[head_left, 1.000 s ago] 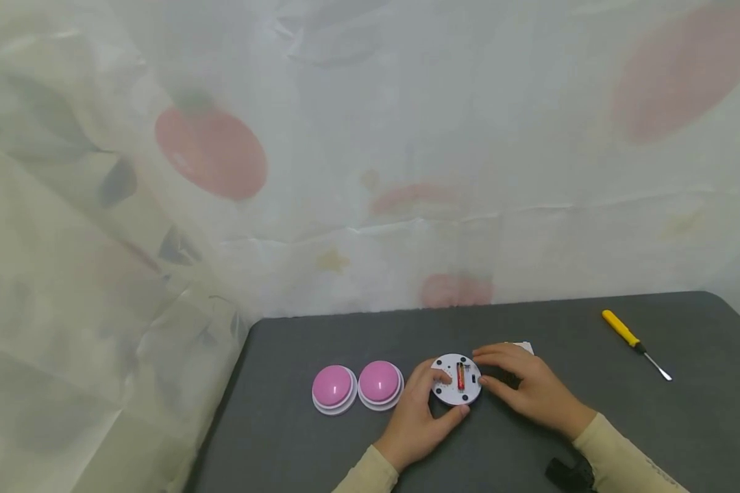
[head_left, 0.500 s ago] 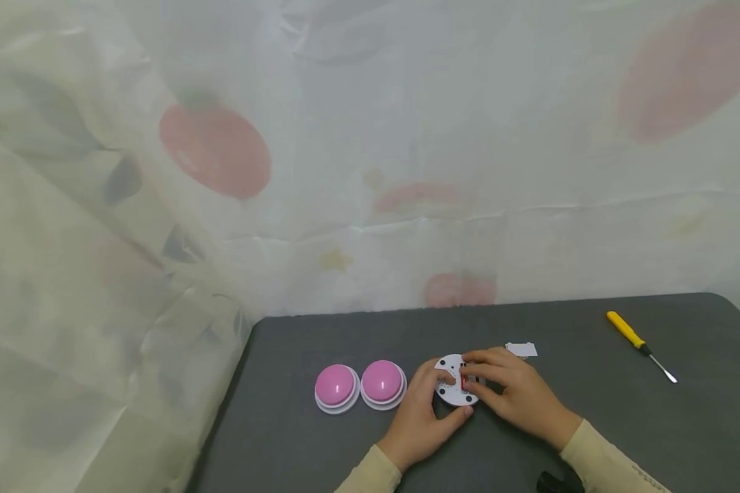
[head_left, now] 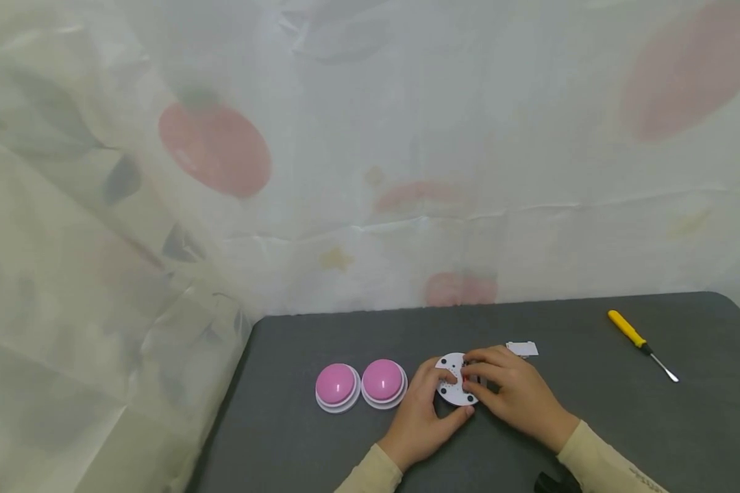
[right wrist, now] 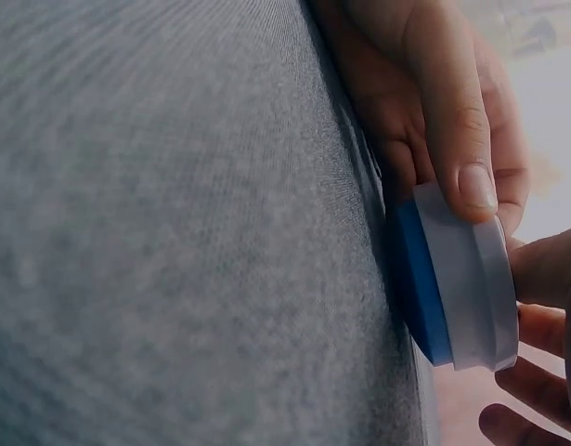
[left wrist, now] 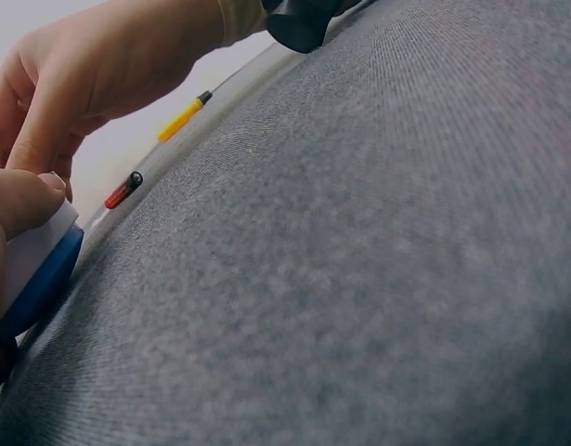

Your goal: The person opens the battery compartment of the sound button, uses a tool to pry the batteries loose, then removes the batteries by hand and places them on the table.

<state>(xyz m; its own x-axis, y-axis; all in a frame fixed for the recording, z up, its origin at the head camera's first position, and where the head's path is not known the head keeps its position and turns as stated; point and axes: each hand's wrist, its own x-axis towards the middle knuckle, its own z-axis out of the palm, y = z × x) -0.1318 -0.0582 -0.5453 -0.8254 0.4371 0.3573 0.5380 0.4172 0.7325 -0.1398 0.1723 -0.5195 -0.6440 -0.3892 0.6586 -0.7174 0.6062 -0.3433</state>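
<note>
Round unit: on the dark tabletop [head_left: 296, 452], btwn the two hands; white base [head_left: 453, 393] faces up w/ dark round feet, blue part [right wrist: 421, 288] below.
L hand: [head_left: 424, 412] grasping the unit; thumb on its rim, index fingertip bent over onto the white base.
R hand: [head_left: 523, 396] fingers bent, tips at the R part of the base, over the slot; can't tell if they pinch anything.
Red bit: [head_left: 466, 377] small, shows btwn R fingertips, mostly hidden.
Loose batt.: [left wrist: 124, 190] red/black, seen in L wrist view, apart from the unit.
White cover: [head_left: 522, 349] small, flat on tabletop, just beyond R hand.
Pink buttons: two, side by side L of L hand, white bases down; nearer one [head_left: 383, 381], farther one [head_left: 336, 385].
Screwdriver: [head_left: 641, 344] yellow handle, far R on tabletop, well apart from hands.
Black gadget: [head_left: 553, 483] nr R sleeve [head_left: 601, 459], partly cut off.
Backdrop: [head_left: 345, 137] pale sheet, fruit print, behind the tabletop.
</note>
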